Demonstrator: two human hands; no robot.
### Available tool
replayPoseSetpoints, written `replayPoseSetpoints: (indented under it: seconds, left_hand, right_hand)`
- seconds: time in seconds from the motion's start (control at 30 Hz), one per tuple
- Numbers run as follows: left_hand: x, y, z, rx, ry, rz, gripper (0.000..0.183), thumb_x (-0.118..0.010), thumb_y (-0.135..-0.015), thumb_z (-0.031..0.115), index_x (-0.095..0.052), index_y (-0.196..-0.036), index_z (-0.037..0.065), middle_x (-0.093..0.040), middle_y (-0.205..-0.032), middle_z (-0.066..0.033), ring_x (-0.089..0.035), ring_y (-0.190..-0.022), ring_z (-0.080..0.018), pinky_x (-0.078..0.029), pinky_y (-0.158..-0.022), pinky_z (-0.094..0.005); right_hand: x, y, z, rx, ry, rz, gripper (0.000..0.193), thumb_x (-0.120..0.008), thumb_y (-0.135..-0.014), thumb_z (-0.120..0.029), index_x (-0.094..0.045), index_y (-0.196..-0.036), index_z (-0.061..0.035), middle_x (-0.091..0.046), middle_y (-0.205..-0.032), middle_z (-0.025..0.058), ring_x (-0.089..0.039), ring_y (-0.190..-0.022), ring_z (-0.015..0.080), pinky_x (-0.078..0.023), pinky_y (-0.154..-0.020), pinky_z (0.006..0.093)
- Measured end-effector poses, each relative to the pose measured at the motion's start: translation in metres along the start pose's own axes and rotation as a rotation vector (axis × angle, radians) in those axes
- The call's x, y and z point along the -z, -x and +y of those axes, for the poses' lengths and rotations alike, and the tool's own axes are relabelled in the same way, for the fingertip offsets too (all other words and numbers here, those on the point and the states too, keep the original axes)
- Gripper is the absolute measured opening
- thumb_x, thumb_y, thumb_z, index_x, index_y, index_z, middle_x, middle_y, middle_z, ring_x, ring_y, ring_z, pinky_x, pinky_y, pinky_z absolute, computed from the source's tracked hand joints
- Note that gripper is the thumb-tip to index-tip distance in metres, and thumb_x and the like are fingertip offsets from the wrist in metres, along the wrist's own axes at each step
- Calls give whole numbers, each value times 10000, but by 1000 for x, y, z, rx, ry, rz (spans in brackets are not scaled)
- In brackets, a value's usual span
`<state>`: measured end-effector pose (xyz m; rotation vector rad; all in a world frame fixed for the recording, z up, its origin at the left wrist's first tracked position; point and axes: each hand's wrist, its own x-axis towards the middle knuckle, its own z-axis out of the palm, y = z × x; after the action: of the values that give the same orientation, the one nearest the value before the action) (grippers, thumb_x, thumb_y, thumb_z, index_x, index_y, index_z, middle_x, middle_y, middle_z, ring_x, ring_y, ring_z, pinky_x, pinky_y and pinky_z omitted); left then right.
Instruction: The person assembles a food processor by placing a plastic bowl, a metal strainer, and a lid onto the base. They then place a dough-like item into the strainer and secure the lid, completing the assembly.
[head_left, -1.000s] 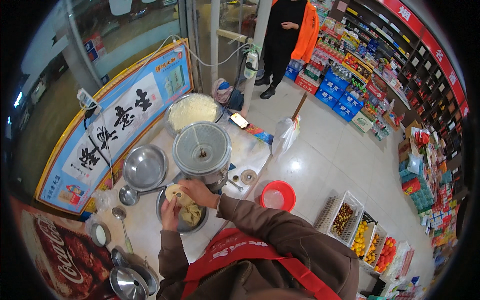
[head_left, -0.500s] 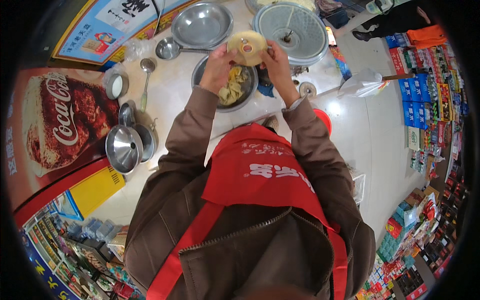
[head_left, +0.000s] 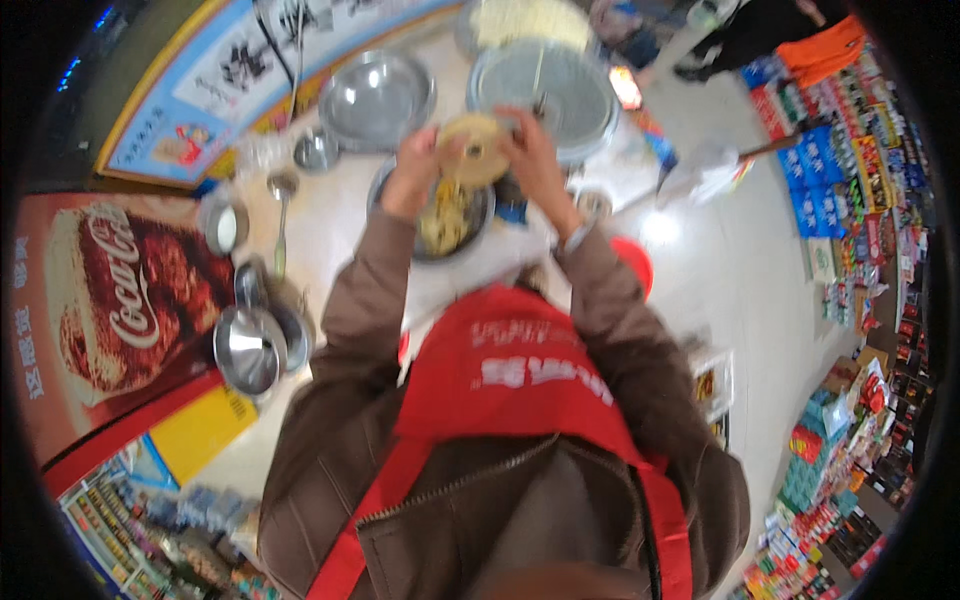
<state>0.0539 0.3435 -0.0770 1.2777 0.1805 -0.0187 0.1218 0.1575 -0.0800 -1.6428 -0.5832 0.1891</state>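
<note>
Between my two hands I hold a round, flat, yellowish disc (head_left: 480,172) with a small hole at its middle. My left hand (head_left: 412,175) closes on its left edge, and my right hand (head_left: 537,165) pinches the right edge. The disc is over the far part of a metal bowl (head_left: 484,215) on the counter. Crumpled yellow, leaf-like pieces (head_left: 445,218) lie in that bowl; I cannot tell what they are. Motion blur hides the disc's detail and the exact fingertips.
Beyond my hands stand a wide metal basin (head_left: 375,100) and a large grey tub (head_left: 545,85). To the left are a ladle (head_left: 316,150), a skimmer (head_left: 282,187), a white-filled cup (head_left: 227,228) and a metal funnel (head_left: 247,350). A red bucket (head_left: 634,265) stands right.
The whole view has shifted and blurred, with the counter now lower in the picture. Both hands still hold the disc, which is slightly nearer the bowl and looks somewhat tilted differently.
</note>
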Motion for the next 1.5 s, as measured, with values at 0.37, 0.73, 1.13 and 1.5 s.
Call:
replayPoseSetpoints:
  seconds: [0.37,0.73,1.13,1.5]
  left_hand:
    - [-47,-47,-3,-20,46,96,232,-695,-845,170,-661,-1033,37,-677,-868,-23,-608,-717,-73,-487,-606,-242]
    - [-77,-110,-3,-144,-292,108,311,-718,-800,100,-595,-1080,44,-644,-810,-80,-634,-640,-135,-502,-517,-280]
    - [-67,-162,-38,-477,-1111,189,118,-702,-790,160,-747,-874,91,-690,-832,-181,-668,-796,-326,-518,-690,-430]
    - [-82,-152,-41,-181,-1416,61,95,-635,-766,36,-714,-816,18,-661,-889,-246,-645,-853,-418,-523,-757,-482]
  right_hand:
    - [31,0,17,-4,127,251,253,-563,-868,-37,-510,-1116,-45,-591,-844,56,-545,-684,124,-470,-627,299]
    - [105,-84,38,157,684,-115,239,-528,-900,-166,-689,-863,7,-634,-811,261,-623,-728,408,-481,-647,452]
    - [103,-90,89,127,844,-129,190,-618,-860,-193,-669,-878,-11,-644,-890,233,-622,-871,426,-497,-743,508]
    - [88,-82,83,164,1257,-322,146,-588,-793,-91,-697,-875,-41,-689,-854,163,-684,-848,350,-540,-715,435]
